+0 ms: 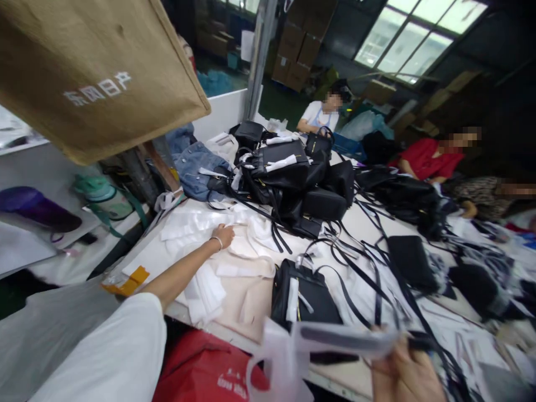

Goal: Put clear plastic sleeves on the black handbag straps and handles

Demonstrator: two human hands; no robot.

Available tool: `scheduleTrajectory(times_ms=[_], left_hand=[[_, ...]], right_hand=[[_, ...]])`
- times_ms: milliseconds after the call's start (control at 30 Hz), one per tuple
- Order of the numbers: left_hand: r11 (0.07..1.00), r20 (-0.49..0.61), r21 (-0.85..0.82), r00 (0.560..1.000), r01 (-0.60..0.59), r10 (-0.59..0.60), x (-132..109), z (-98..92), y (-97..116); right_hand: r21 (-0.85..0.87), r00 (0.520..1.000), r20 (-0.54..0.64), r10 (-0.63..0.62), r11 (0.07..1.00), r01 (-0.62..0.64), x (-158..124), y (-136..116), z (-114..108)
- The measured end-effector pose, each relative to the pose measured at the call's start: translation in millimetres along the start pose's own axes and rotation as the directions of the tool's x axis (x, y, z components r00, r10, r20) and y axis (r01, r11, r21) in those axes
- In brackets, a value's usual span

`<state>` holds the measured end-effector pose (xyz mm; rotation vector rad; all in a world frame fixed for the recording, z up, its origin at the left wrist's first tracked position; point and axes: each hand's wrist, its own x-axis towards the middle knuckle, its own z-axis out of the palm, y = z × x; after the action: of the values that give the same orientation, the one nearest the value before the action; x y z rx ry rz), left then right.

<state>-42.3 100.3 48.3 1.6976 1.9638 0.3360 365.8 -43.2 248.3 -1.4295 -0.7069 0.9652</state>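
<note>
My left hand point(223, 235) is stretched forward over the work table, its fingers closed at the edge of thin white packing sheets point(209, 279). Nearer to me, my right hand point(404, 371) grips a translucent white strip point(347, 339), blurred by motion; its loose end hangs down to the left. Between the hands, close to the table's front edge, stands a black backpack point(305, 293) with white wrapping on its front zip. Its dark straps trail off to the right.
Black bags point(288, 173) are heaped at the table's middle, beside a denim piece point(199, 170). A brown hanging bag point(100, 72) juts in at upper left. A red bag point(201, 365) is below the front edge. Several people sit across the table, one in a red shirt point(433, 159).
</note>
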Motion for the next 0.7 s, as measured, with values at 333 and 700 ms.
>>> scheduleTrajectory(times_ms=[333,700], left_hand=[[0.415,0.382,-0.897,0.733,0.149,0.563,-126.8,-48.4,119.3],[0.478,0.818,-0.549,0.557,0.686,0.141,-328.3,-30.6,16.8]], right_hand=[[0.030,0.898,0.402,0.178,0.978,-0.208,-35.2,45.5,106.8],[-0.073,0.615,0.718,0.326,0.914,-0.399,-43.9,93.6,112.9]])
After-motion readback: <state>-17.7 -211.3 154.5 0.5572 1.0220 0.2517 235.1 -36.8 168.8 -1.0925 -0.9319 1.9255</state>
